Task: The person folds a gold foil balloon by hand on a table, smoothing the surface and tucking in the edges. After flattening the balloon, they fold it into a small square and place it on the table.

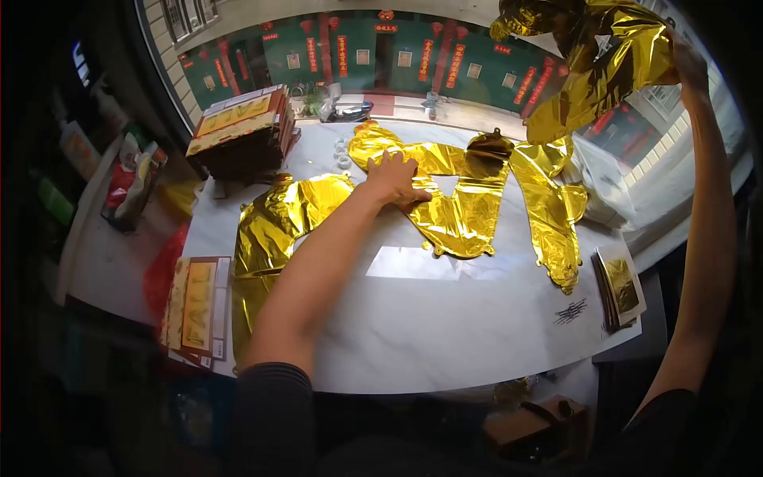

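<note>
left hand (395, 181): fingers spread open, pressed on the flat foil balloon (465, 211), which lies mid tabletop (445, 318). right hand (690, 67): raised high, fingers closed on the crumpled foil balloon (592, 60), held in the air over the far right edge.

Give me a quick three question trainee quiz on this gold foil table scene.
1. True or false: the left hand lies flat on a gold foil balloon on the white table.
2. The right hand holds up: A a tape roll, B crumpled gold foil, C a red bag?
3. Fill in: the stack of packets stands at the table's far ___ corner.
Key: 1 true; 2 B; 3 left.
</note>
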Available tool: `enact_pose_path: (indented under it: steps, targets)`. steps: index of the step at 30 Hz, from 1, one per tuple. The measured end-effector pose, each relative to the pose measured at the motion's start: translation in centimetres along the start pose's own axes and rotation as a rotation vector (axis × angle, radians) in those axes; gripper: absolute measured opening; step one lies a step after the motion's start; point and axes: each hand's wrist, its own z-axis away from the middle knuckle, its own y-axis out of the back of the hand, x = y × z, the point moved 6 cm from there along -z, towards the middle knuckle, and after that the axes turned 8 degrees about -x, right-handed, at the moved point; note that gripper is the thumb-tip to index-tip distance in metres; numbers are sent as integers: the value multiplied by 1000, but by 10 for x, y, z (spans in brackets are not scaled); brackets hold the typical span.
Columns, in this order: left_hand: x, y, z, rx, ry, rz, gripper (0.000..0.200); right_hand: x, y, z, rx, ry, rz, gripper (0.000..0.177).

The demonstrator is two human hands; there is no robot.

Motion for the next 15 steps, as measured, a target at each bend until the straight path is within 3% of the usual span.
enact_pose_path:
  steps: [1, 2, 3, 5, 6, 7, 9, 12, 13, 15]
  targets:
    - [2, -2, 0, -24, 16, -11, 93, -13, -4, 14, -63, -3, 25, 46]
    - [8, 3, 10, 130, 25, -14, 77, -30, -11, 30, -126, -5, 49, 43]
    - [13, -2, 9, 124, 15, -15, 77, -47, -24, 55, -197, 8, 10, 39]
    - [30, -4, 7, 192, -181, 71, 78, -87, -73, 130, -346, 42, -137, 33]
    - [51, 4, 36, 199, -308, 325, 79, -129, -106, 186, -392, 177, -183, 32]
    - [66, -1, 46, 144, -333, 474, 83, -139, -123, 225, -484, 251, -29, 34]
    - [89, -24, 58, -79, -458, 952, 91, -165, -152, 304, -418, 380, 5, 25]
    - [101, -35, 80, -227, -288, 1624, 98, -185, -183, 386, -509, 466, 19, 12]
    - [102, -32, 82, -233, -292, 1617, 98, -188, -192, 408, -580, 461, 15, 10]
    - [105, -11, 93, -196, -566, 1899, 94, -194, -204, 445, -688, 518, -56, 13]
